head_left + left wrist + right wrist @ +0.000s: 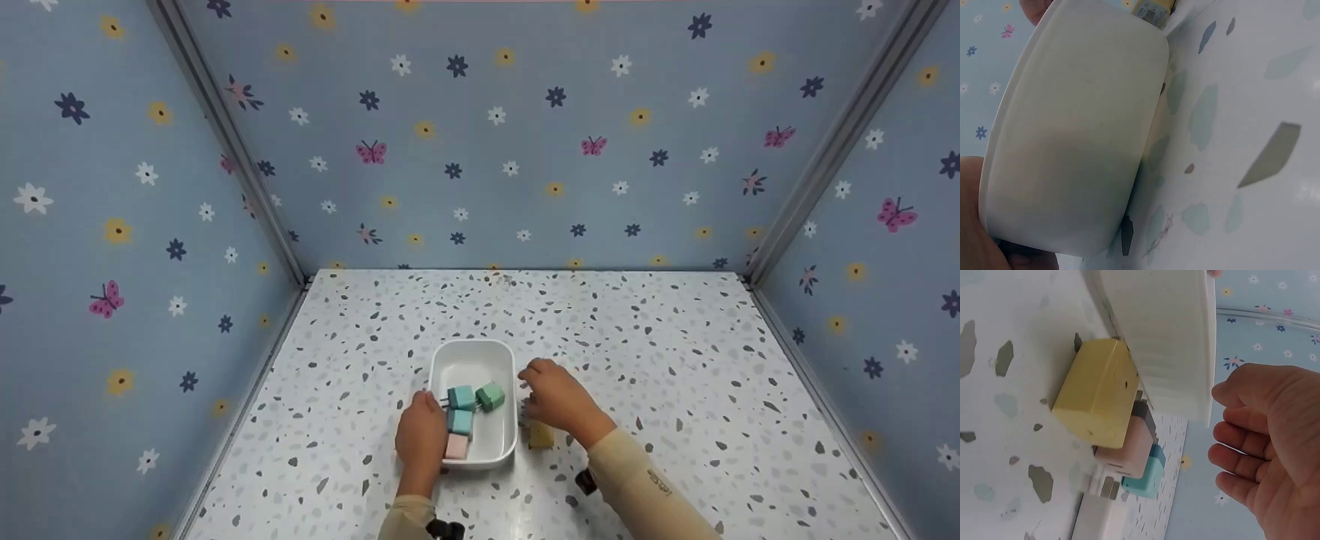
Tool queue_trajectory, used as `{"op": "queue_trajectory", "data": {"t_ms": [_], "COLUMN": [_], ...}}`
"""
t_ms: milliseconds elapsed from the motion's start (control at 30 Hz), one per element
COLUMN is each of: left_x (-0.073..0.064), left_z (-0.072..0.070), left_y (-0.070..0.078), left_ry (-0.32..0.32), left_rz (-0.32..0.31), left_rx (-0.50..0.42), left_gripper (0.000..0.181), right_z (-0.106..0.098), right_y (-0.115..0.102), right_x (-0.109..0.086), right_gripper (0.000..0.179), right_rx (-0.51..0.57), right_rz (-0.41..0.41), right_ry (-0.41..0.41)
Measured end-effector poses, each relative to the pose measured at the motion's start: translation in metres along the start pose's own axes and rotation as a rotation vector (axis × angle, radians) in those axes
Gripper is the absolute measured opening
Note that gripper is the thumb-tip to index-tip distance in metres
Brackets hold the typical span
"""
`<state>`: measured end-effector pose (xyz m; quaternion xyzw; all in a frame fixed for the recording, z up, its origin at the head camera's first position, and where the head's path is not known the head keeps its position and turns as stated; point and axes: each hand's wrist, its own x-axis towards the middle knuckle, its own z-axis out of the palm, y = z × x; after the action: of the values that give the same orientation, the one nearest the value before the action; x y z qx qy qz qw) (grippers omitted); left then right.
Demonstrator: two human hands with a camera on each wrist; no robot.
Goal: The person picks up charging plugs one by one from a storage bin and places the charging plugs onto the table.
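Where the tub stands — length runs forward.

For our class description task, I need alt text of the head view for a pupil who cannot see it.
A person's left hand holds a white container with two turquoise plugs, a green plug and a pink plug inside. The empty right hand hovers by its right side, near a yellow plug on a speckled table.

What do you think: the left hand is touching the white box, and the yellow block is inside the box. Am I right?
Not quite. The yellow block isn't inside the white box; the right wrist view shows it outside, on the table beside the box. The left hand is touching the box, as you said.
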<state>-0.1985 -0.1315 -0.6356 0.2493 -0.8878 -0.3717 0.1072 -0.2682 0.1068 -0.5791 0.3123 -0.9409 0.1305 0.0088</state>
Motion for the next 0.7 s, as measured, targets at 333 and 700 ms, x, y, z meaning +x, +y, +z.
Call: {"op": "queue_trajectory", "data": {"t_ms": [333, 700], "left_x": [0.001, 0.001], "left_z": [-0.001, -0.002], "left_y": [0.0, 0.001], "left_ry": [-0.008, -0.012], "left_rz": [-0.01, -0.025], "left_rx": [0.009, 0.016], "left_gripper": [0.036, 0.038], "right_z": [0.004, 0.012], "right_y": [-0.016, -0.027], "right_x": [0.009, 0.017], "right_gripper": [0.04, 0.043], "right_rx": [-0.013, -0.047], "right_rz": [-0.031, -0.084], "right_ry": [-0.011, -0.011]}}
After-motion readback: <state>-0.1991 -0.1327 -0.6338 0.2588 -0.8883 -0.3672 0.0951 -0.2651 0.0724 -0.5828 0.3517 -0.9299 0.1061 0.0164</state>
